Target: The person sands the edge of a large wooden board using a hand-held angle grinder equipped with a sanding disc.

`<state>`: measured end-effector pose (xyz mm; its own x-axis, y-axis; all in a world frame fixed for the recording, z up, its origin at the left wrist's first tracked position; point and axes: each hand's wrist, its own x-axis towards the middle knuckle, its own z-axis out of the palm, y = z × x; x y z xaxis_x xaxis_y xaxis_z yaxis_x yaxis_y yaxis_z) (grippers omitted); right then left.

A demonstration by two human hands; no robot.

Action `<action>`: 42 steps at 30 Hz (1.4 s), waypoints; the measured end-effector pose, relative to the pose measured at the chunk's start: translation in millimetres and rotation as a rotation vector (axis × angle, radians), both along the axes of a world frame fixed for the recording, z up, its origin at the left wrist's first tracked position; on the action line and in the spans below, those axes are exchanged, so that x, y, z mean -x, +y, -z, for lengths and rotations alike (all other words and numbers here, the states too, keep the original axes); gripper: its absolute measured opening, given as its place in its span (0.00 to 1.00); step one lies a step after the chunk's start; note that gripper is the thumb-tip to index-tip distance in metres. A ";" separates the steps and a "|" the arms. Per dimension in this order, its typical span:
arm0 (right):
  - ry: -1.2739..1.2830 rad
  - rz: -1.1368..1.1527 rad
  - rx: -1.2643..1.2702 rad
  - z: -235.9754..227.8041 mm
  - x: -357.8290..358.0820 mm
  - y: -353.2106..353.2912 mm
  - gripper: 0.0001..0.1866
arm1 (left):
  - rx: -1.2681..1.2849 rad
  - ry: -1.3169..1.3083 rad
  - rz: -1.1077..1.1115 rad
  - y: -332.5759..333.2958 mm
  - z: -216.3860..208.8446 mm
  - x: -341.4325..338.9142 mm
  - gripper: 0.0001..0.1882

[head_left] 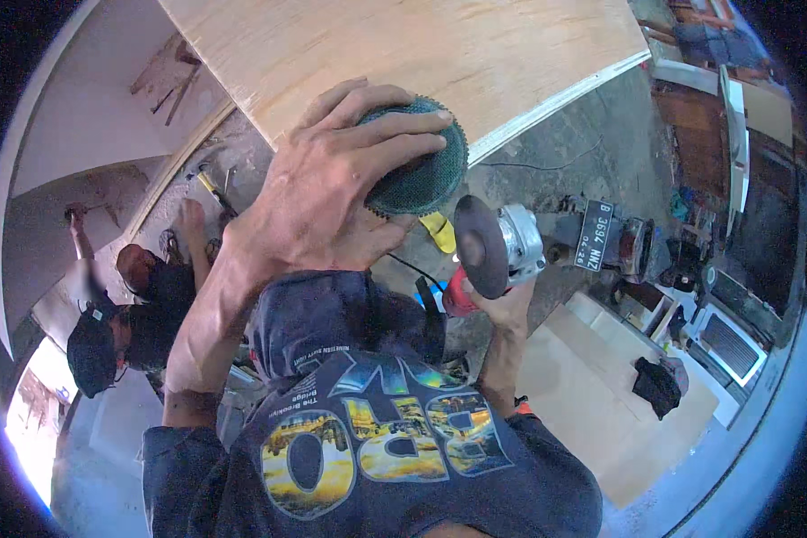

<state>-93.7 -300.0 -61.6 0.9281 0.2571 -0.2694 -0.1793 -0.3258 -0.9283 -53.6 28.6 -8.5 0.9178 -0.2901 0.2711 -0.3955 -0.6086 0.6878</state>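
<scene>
My left hand (332,170) is raised near the plywood panel's corner. Its fingers lie over a round dark-green disc (421,179) with a woven-looking face and a jagged edge, gripping it from the side. Lower and to the right, my right hand (509,309) is closed round the red body of an angle grinder (520,242). The grinder has a silver head and carries a dark round disc (481,247), which stands apart from the green one. Large and pale, the plywood panel (403,45) fills the top of the view.
Two people (139,314) are low down at the left, near a hammer-like tool (213,190). A yellow object (438,231) lies below the panel. At the right are a number plate (594,235), a board (592,394) with a dark cloth (656,387), and stacked clutter.
</scene>
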 end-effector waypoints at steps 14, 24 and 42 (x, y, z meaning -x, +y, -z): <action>-0.008 0.073 -0.153 4.3 -1.3 7.3 0.55 | -0.005 0.002 0.002 -0.5 0.8 -0.5 0.35; 0.013 0.037 -0.151 3.9 -3.0 4.3 0.53 | 0.002 0.015 -0.011 -1.3 0.0 -0.7 0.36; 0.008 0.055 -0.007 3.6 2.5 4.0 0.54 | -0.025 0.014 -0.030 -2.8 -2.4 2.9 0.36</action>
<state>-96.2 -296.0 -65.2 0.9385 0.2081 -0.2756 -0.2044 -0.3086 -0.9290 -56.5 25.8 -6.1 0.9299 -0.2687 0.2511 -0.3671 -0.6368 0.6780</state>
